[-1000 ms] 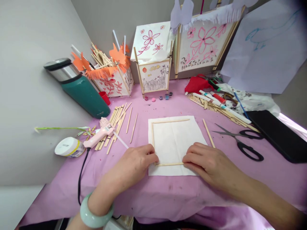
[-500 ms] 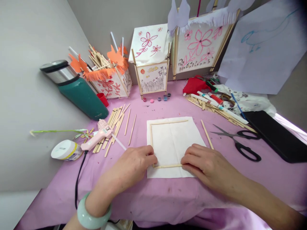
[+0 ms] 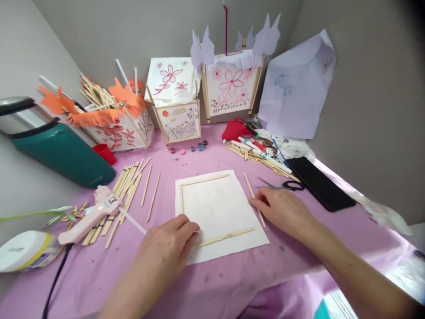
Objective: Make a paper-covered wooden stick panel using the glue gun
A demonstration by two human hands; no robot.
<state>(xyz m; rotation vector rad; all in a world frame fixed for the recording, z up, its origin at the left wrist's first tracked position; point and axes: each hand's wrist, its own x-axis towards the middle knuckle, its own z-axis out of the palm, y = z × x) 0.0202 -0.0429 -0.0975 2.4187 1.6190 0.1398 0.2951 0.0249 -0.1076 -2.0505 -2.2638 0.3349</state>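
Observation:
A white paper sheet lies on the pink tablecloth with thin wooden sticks along its top, left and bottom edges. My left hand rests at the sheet's lower left corner, its curled fingers pressing the left end of the bottom stick. My right hand lies to the right of the sheet, fingertips touching a loose wooden stick on the cloth there.
A pink glue gun and several loose sticks lie at the left, beside a green flask and a white tub. Scissors, a black phone, markers and paper lanterns stand behind.
My right hand has left the bottom stick and moved right to the loose stick beside the sheet. My left hand stays at the lower left corner. The view has swung to the right.

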